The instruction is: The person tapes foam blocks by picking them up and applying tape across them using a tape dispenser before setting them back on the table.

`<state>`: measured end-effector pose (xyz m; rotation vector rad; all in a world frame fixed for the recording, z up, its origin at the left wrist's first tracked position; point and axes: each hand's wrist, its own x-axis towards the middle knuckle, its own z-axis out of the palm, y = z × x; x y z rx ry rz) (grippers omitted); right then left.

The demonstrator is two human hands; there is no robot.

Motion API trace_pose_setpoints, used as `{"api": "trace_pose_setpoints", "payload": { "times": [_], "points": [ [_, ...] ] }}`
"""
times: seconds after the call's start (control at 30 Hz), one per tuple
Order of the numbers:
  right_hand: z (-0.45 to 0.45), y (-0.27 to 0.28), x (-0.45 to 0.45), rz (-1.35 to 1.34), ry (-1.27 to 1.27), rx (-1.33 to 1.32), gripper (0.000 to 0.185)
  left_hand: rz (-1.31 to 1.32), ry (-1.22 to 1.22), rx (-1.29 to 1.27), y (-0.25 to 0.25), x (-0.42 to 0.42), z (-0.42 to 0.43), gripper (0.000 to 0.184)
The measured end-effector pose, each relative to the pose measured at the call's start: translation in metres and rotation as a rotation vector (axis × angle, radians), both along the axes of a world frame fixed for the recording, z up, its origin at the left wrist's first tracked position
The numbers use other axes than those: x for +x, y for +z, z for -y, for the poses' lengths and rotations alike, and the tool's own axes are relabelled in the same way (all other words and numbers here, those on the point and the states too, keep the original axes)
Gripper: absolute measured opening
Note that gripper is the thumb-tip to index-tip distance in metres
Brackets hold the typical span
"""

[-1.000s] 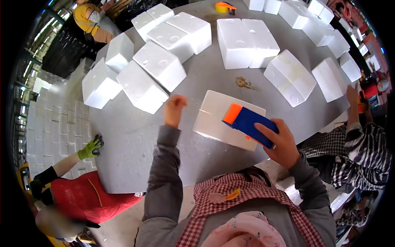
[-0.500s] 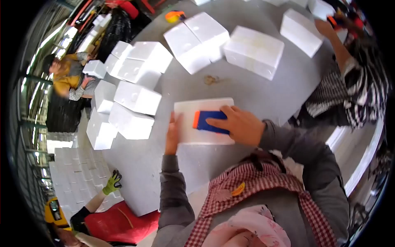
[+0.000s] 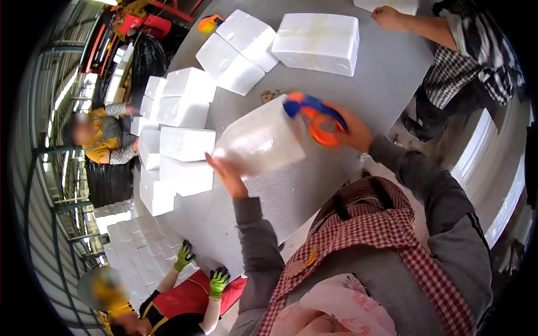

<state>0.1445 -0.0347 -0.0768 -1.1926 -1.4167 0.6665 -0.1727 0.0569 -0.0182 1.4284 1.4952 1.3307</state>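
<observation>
A white foam box [image 3: 260, 140] lies turned at an angle on the grey table in front of me, with a shiny strip like clear tape along its side. My left hand [image 3: 227, 175] rests against its near left edge, fingers stretched out. In my right hand [image 3: 352, 127] is a blue and orange tape dispenser [image 3: 322, 120], its blue front end at the box's upper right corner. The dispenser is smeared by motion, so I cannot tell whether it touches the box.
Several white foam boxes [image 3: 186, 144] stand to the left, with more [image 3: 316, 42] at the back. An orange and yellow dispenser [image 3: 208, 24] lies at the far edge. One co-worker's hand [image 3: 390, 18] is at the upper right; gloved hands [image 3: 218, 281] are at the lower left.
The box has turned from square-on to slanted and shows a side. My right hand has moved from its top to its upper right corner with the dispenser.
</observation>
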Motion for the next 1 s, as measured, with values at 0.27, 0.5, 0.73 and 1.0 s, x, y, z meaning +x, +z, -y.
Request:
{"api": "trace_pose_setpoints", "payload": {
  "times": [0.27, 0.5, 0.73, 1.0],
  "points": [
    [0.028, -0.003, -0.068, -0.716, -0.010, -0.206, 0.065, -1.097, -0.039, -0.151, 0.025, 0.036, -0.058, 0.059],
    [-0.069, -0.054, -0.073, -0.313, -0.111, -0.373, 0.064, -1.448, -0.111, 0.060, 0.038, 0.034, 0.043, 0.054],
    [0.095, -0.030, -0.094, -0.444, -0.110, -0.361, 0.058, -1.012, -0.020, -0.055, 0.013, 0.079, 0.065, 0.049],
    [0.090, -0.019, -0.059, -0.797, -0.026, -0.421, 0.063, -1.287, -0.110, 0.459, -0.007, 0.092, 0.060, 0.043]
  ]
}}
